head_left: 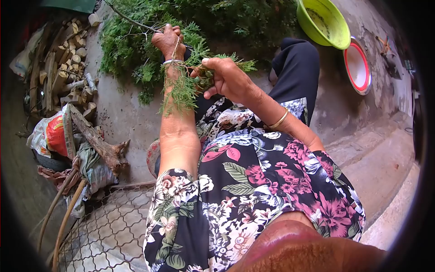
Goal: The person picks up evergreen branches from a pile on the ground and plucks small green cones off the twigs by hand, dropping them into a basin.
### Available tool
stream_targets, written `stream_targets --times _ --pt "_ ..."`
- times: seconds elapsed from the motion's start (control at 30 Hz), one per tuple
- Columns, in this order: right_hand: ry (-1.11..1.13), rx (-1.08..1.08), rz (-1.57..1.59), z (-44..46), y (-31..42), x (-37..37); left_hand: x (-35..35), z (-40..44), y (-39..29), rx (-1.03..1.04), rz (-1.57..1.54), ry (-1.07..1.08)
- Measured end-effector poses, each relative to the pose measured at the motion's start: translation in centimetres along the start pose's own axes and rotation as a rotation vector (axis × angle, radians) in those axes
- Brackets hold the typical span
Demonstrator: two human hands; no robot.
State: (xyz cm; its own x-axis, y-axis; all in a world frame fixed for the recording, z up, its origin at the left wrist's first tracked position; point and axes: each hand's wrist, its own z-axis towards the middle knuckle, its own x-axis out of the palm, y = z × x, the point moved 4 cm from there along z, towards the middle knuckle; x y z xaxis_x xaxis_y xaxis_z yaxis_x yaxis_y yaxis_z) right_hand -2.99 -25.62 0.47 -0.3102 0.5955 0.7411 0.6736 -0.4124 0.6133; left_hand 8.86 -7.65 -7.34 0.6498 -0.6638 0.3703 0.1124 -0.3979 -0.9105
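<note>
My left hand [170, 42] is closed in a fist around a thin woody branch [131, 21], which runs off toward the top left. Just below it, my right hand [226, 78] grips a green evergreen sprig [179, 95] between thumb and fingers. Its scaly leaves hang across my left forearm and stick out past the right hand. A large heap of the same evergreen branches [127, 50] lies on the ground beyond both hands. Part of the sprig's stem is hidden by my fingers.
A lime-green basin [324, 22] and a red-rimmed white basin [358, 65] stand at the right. Chopped firewood [68, 59] is piled at the left, above a log [97, 138] and stuffed bags [54, 136]. Wire mesh [108, 226] lies at lower left.
</note>
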Motion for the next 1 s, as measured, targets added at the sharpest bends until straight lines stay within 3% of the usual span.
stream_targets --times 0.1,0.2,0.3,0.37,0.5,0.57,0.63,0.7,0.83,0.9,1.0 --pt "-0.014 0.017 0.061 0.5 -0.2 -0.2 -0.2 0.5 0.1 -0.048 -0.022 0.030" --pt "0.092 -0.184 -0.403 0.5 0.3 0.0 -0.3 0.5 0.4 -0.066 0.022 0.021" --pt "0.059 -0.164 -0.308 0.3 0.4 0.2 -0.2 0.3 0.2 -0.041 0.101 0.018" --pt "-0.036 0.030 0.141 0.1 0.2 0.6 -0.2 0.2 0.0 -0.039 0.150 0.025" --pt "-0.014 0.003 0.034 -0.2 0.2 0.4 0.2 -0.1 -0.3 -0.044 0.065 0.010" --pt "-0.107 0.171 0.117 -0.4 -0.5 -0.2 0.1 -0.1 -0.3 -0.024 0.019 -0.012" --pt "-0.137 0.201 0.153 -0.6 -0.8 -0.4 -0.1 0.3 -0.1 -0.015 -0.038 0.011" --pt "-0.175 0.104 -0.042 -0.9 -0.8 -0.5 -0.5 0.4 0.1 -0.020 -0.079 0.005" --pt "-0.186 0.212 -0.098 -2.0 -2.3 -1.1 -1.2 1.2 0.3 -0.054 -0.162 -0.052" --pt "-0.197 0.198 -0.072 -2.4 -2.4 -1.1 -1.3 1.3 0.3 -0.059 -0.194 -0.033" --pt "-0.349 -0.025 -0.240 -3.2 -1.0 -1.1 -1.6 1.5 0.4 -0.084 -0.154 -0.061"
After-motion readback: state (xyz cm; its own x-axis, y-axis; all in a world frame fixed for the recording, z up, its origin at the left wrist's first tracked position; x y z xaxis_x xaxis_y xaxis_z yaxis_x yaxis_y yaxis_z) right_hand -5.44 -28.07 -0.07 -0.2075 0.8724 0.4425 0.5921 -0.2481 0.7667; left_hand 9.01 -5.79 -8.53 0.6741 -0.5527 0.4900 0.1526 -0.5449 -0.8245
